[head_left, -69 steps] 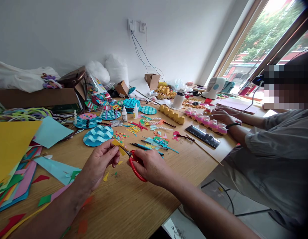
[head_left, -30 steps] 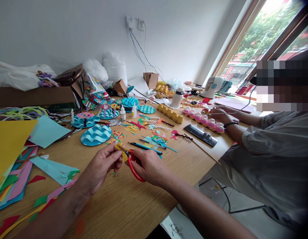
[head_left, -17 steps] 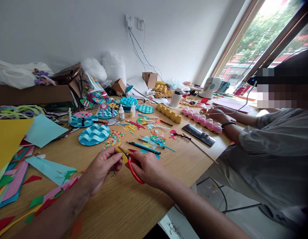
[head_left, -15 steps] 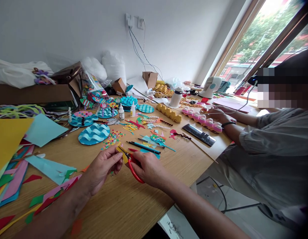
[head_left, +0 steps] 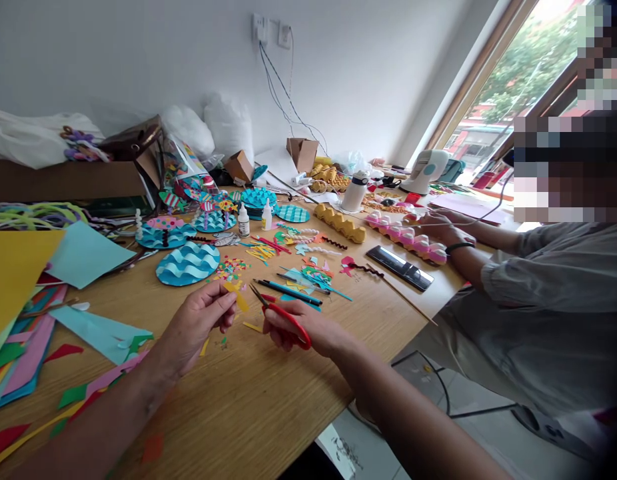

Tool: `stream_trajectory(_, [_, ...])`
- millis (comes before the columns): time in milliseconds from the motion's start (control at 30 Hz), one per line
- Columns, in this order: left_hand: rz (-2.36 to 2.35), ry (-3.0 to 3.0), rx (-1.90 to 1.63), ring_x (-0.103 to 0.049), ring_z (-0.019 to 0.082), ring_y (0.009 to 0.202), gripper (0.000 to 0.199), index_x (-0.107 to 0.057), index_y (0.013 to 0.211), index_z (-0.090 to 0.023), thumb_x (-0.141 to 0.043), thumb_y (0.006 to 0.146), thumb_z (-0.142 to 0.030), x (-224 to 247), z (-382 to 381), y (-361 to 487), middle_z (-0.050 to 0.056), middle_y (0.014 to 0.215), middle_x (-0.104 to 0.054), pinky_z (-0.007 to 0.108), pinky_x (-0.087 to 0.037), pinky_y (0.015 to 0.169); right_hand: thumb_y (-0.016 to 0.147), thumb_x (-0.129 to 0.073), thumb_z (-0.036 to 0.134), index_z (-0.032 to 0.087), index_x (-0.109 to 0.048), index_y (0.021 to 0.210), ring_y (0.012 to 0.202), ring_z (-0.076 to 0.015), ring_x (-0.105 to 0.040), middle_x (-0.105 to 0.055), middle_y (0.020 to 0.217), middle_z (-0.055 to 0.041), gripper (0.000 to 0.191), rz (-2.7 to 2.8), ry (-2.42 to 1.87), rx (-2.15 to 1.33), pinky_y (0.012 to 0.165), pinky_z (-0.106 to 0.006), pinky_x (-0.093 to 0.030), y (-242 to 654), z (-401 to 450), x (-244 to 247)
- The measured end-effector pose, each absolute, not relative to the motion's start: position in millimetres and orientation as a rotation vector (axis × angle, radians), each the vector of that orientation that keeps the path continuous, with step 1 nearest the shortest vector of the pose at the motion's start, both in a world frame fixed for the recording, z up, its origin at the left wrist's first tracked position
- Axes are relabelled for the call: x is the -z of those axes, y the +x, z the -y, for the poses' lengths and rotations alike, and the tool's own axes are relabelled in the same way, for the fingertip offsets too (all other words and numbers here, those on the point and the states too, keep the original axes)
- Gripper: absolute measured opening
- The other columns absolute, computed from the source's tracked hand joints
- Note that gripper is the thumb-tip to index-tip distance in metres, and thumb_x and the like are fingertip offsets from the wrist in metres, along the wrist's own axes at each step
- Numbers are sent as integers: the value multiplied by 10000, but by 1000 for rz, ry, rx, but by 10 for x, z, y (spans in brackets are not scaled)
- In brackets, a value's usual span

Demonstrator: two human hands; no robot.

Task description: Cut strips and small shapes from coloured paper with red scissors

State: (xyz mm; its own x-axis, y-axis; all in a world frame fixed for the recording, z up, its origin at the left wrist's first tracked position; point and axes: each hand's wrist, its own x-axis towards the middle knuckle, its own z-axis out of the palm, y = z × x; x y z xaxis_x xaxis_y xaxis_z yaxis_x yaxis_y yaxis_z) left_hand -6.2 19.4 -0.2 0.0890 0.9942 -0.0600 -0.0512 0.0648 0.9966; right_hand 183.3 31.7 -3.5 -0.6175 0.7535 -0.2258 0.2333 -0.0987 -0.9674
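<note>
Between the thumb and fingers of my left hand (head_left: 201,327) is a small piece of yellow paper (head_left: 237,297), pinched at its edge. My right hand (head_left: 301,327) grips red-handled scissors (head_left: 288,322), whose blades are slightly apart and point toward the paper without touching it. Below the blades, a thin yellow paper strip (head_left: 252,327) lies on the wooden table (head_left: 228,413). Just beyond my hands are dark pencils (head_left: 287,292) and a heap of tiny coloured paper bits (head_left: 232,268). A blue wavy-paper disc (head_left: 187,263) lies past my left hand.
Coloured paper sheets and scraps (head_left: 96,333) cover the left side. Glue bottles (head_left: 243,220), a yellow egg-carton strip (head_left: 339,223), a phone (head_left: 400,268) and a wooden stick (head_left: 408,300) lie farther out. On the right, another person (head_left: 548,280) sits with hands by a pink egg-carton strip (head_left: 406,238).
The scissors have come away from the yellow paper, and my right hand has moved right and turned. A thin yellow strip now lies on the table. My left hand still pinches the paper.
</note>
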Motion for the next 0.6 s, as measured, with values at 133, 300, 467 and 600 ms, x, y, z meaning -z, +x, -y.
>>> stream_trajectory(133, [-1170,1285,-1168,-452,94,491,193,-548,619,-182,-599,718,-339,15,-202,-54,-36,526,-523,206,-368,466,624,-707,375,153,-517,711,489,-54,-447,-517,603,50,305,1456,-926,-1716,451,-175,-319,1710,-330,-9])
stream_trajectory(300, [-1194,1335,-1182,-454,103,482,167,-556,622,-189,-601,699,-330,34,-202,-33,-34,528,-520,220,-371,458,537,-741,286,164,-497,711,502,-58,-458,-521,608,63,324,1349,-924,-1638,464,-183,-350,1522,-346,-67])
stream_trajectory(467, [-1170,1315,-1189,-465,108,497,176,-534,637,-195,-577,722,-343,-8,-172,-10,-31,545,-525,220,-373,461,560,-704,272,171,-479,707,491,-62,-454,-493,587,70,287,1367,-957,-1578,460,-189,-354,1475,-374,-102])
stream_trajectory(600, [-1158,1348,-1154,-446,101,482,163,-530,633,-194,-594,698,-329,-29,-159,24,-41,526,-499,219,-367,455,577,-688,284,172,-471,709,518,-70,-446,-488,624,58,278,1464,-987,-1417,484,-200,-358,1455,-428,-89])
